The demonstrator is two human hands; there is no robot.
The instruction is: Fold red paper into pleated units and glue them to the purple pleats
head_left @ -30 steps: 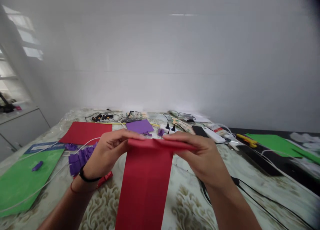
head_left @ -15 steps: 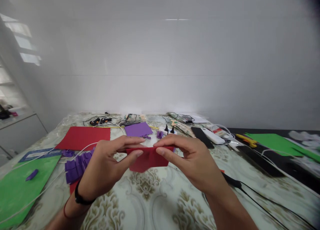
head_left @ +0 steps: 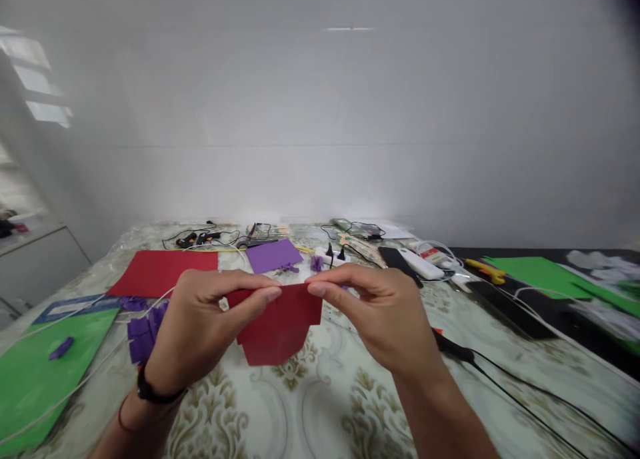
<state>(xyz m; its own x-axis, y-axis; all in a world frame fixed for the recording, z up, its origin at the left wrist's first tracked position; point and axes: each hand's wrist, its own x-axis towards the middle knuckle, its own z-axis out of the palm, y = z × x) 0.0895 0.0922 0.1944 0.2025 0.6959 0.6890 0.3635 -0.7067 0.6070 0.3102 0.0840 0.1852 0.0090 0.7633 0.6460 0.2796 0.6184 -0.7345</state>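
A folded piece of red craft paper (head_left: 277, 329) hangs between my hands above the patterned tablecloth. My left hand (head_left: 210, 326) pinches its top edge with thumb and index finger, near the middle. At the top right corner, my right hand (head_left: 375, 312) grips it the same way, thumb towards me. The paper's lower part tapers and hangs free of the table. Part of its left side is hidden behind my left hand. Beside my left wrist lies a purple fringed or pleated paper strip (head_left: 145, 336).
A red sheet (head_left: 160, 272), a green sheet (head_left: 45, 366) and a purple sheet (head_left: 274, 255) lie around. Glue guns (head_left: 197, 238) and a white power strip (head_left: 333, 259) are at the back. To the right are a yellow-handled tool (head_left: 486, 271) and a black-corded tool (head_left: 453, 346).
The red paper has shifted left and tilted, so more of its hanging lower part shows. Both hands have moved slightly left and closer together, still pinching it.
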